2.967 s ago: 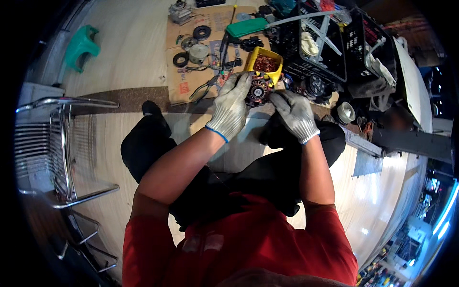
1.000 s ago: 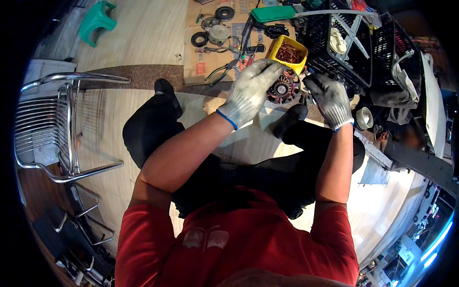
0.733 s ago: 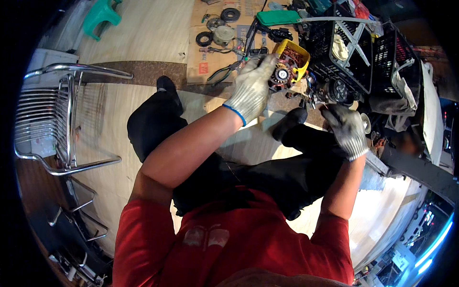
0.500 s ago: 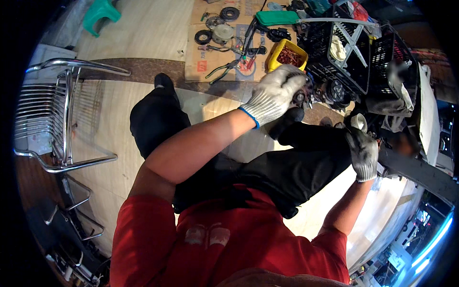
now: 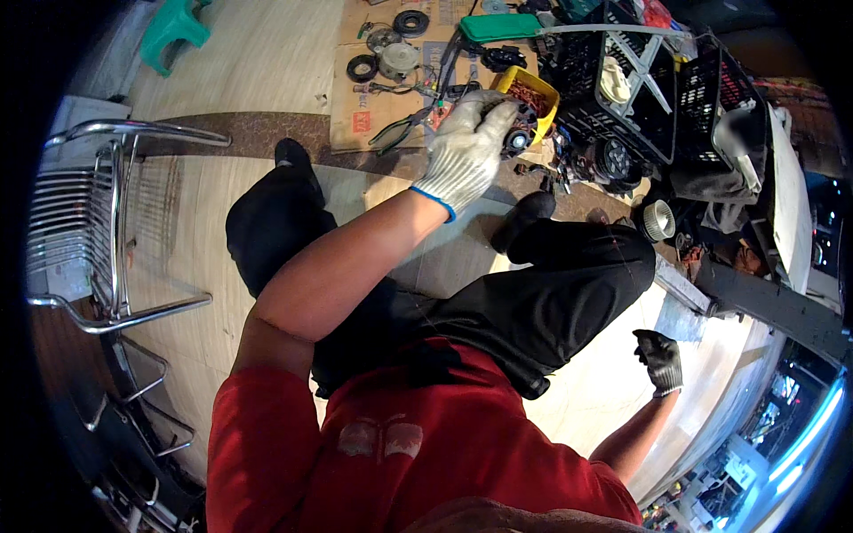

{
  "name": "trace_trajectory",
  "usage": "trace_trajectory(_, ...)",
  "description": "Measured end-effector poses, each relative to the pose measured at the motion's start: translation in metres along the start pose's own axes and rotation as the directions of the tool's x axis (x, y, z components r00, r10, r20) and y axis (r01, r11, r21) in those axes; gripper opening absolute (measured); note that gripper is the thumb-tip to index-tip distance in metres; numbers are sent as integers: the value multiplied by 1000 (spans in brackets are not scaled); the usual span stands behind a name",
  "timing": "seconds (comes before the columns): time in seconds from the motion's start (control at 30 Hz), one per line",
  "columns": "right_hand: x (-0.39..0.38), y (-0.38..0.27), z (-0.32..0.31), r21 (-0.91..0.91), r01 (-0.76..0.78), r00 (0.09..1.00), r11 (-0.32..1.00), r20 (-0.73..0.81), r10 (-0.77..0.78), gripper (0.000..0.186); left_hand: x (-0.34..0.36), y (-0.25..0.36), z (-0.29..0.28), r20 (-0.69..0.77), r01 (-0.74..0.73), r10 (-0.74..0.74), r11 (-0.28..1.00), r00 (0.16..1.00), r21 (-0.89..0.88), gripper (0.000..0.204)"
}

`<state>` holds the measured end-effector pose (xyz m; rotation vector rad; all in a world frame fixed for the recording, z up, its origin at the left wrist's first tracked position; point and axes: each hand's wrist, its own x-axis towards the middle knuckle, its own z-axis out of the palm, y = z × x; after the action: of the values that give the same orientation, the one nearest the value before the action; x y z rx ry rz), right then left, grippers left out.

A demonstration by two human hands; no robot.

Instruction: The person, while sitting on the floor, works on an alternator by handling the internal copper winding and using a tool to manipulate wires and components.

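Observation:
My left hand [image 5: 466, 151], in a white knitted glove with a blue cuff, is closed around a dark round mechanical part [image 5: 519, 139] with a pale centre. It hovers beside a yellow tub [image 5: 549, 114] of copper-coloured scraps, and the glove hides much of the part. Off to the right, clear of my knee, my right hand [image 5: 659, 362] wears a glove with a dark, soiled palm. Its fingers are curled in; whatever they may hold is hidden. Green-handled pliers [image 5: 398, 131] lie on a cardboard sheet [image 5: 349, 111] left of the tub.
Round motor parts [image 5: 397, 60] and a green case [image 5: 500, 27] lie on the cardboard. Black crates [image 5: 613, 115] stand at the far right, with loose parts and a white ribbed wheel [image 5: 658, 220] before them. A metal chair [image 5: 115, 222] and green stool [image 5: 175, 35] are at left.
My left hand has moved left with the dark part, toward the tub's near left side. My right hand has drawn back toward me from beside the white ribbed wheel.

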<state>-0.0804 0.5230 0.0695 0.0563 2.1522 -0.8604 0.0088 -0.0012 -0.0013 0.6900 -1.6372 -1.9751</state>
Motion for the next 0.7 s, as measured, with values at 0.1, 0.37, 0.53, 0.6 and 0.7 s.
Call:
trace_trajectory(0.1,-17,-3,-5,-718,147,924,680,-146,-354,49,-8,2,-6,13,-56,55,996,998,66,44)
trace_trajectory(0.37,-7,-246,164,-713,623,227,321,-227,-947,48,-8,-22,-13,139,-201,191,978,972,58,36)
trace_trajectory(0.53,90,-283,218,-721,584,570,373,37,-821,59,-7,-7,-2,154,86,-46,961,987,-263,40)
trace_trajectory(0.6,98,-285,211,-645,556,748,524,113,-655,43,-7,-3,-6,163,-3,25,991,986,-133,38)
trace_trajectory(0.7,107,-280,207,-618,643,662,452,153,-733,30,2,0,-11,137,170,-144,964,980,-204,32)
